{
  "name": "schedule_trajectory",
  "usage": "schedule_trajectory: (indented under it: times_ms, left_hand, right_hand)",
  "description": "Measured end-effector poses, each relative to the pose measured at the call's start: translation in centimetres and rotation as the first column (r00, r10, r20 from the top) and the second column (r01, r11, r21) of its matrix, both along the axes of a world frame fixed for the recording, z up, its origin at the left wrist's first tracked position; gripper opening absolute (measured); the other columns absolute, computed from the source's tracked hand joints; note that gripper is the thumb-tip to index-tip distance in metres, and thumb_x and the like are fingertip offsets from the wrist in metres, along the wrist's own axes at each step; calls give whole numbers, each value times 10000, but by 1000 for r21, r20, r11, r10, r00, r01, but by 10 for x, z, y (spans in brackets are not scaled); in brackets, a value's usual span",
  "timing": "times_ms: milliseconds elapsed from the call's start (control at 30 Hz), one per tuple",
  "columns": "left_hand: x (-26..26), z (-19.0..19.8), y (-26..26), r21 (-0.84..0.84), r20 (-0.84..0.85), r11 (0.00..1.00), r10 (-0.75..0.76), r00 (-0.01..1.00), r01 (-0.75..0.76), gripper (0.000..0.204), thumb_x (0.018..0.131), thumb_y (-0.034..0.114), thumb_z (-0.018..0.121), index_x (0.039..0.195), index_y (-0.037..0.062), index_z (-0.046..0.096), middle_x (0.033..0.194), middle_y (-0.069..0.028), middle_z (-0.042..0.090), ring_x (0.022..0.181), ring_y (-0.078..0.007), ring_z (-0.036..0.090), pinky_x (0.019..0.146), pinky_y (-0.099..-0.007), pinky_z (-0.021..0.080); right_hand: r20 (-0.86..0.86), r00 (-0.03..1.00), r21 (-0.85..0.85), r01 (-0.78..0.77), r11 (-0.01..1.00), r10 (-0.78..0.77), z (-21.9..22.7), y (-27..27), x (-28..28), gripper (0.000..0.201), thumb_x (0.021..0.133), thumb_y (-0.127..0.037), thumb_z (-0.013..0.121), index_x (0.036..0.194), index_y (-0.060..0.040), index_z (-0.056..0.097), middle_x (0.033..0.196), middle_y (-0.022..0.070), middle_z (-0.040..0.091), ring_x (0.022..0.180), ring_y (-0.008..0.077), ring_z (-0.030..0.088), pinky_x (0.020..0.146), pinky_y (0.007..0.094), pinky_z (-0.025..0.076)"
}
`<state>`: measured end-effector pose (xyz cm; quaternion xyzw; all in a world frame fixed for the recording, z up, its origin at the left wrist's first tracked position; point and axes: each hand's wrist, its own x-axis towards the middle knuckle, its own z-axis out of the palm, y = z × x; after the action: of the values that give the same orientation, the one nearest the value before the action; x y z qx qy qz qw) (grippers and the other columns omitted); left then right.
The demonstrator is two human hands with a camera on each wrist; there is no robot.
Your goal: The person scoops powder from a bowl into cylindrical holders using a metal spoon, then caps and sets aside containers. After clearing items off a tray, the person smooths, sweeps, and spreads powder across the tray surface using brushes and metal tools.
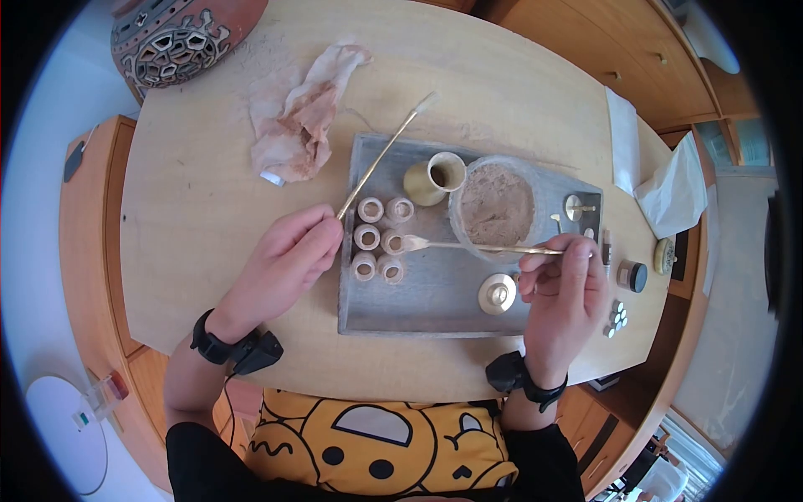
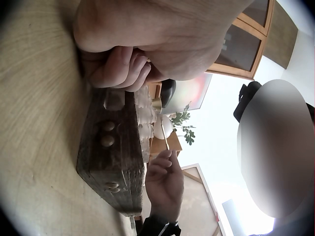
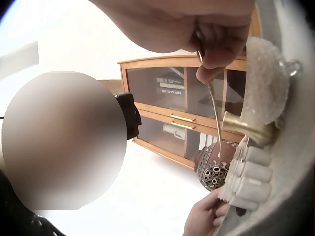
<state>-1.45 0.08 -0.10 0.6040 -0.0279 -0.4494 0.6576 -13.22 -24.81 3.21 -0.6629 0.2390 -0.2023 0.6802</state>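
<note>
Holding a slender brass-coloured scoop point(image 1: 485, 248) mid-frame
Our right hand point(image 1: 569, 289) pinches it; our left hand point(image 1: 293, 255) grips a thin brush point(image 1: 378, 164).

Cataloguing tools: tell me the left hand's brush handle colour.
Gold brush handle, clearest in head view.

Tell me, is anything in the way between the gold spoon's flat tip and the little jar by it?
Nothing visible is. In the head view, the gold spoon in the right hand overlaps the rim of the little jar, whose mouth is open. The brush in the left hand points away from it.
</note>
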Motion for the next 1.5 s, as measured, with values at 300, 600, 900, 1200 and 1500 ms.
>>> schedule_trajectory:
  times_ms: [300,600,900,1200,1500]
  left_hand:
    - [0,-3,1,-14,1,1000,-2,1000,2,292,1057,270,449,809,116,435,667,106,305,558,6,240,469,-188,189]
    - [0,-4,1,-17,-19,1000,11,1000,-12,280,1050,247,460,804,116,437,663,108,305,551,11,238,461,-186,182]
    - [-1,-4,0,27,-16,999,32,999,-32,277,1044,235,470,797,114,433,653,105,304,537,10,232,451,-188,176]
    - [-1,-1,-1,24,3,999,36,999,-36,276,1044,232,471,799,112,428,661,100,317,550,7,243,461,-186,187]
    - [-2,2,-3,55,7,998,37,999,-37,280,1046,238,465,796,117,433,674,105,328,561,8,250,468,-185,198]
  right_hand:
    - [80,990,-121,-108,987,118,-5,8,-4,296,1075,-207,378,998,17,557,803,141,681,622,128,607,586,236,483]
    - [233,968,-281,-24,959,93,-4,-7,-5,317,1079,-225,348,979,19,522,800,144,648,602,134,579,561,237,471]
    - [35,955,-435,279,856,-294,-3,-40,2,317,1069,-226,424,961,16,598,755,89,669,596,94,569,556,222,440]
    - [-31,974,-236,211,949,-224,-1,-35,3,323,1062,-262,449,959,4,599,752,95,671,595,101,573,545,221,432]
    - [64,991,-21,119,993,-117,-1,-22,-1,321,1067,-257,434,956,3,585,761,109,664,574,111,556,532,224,423]
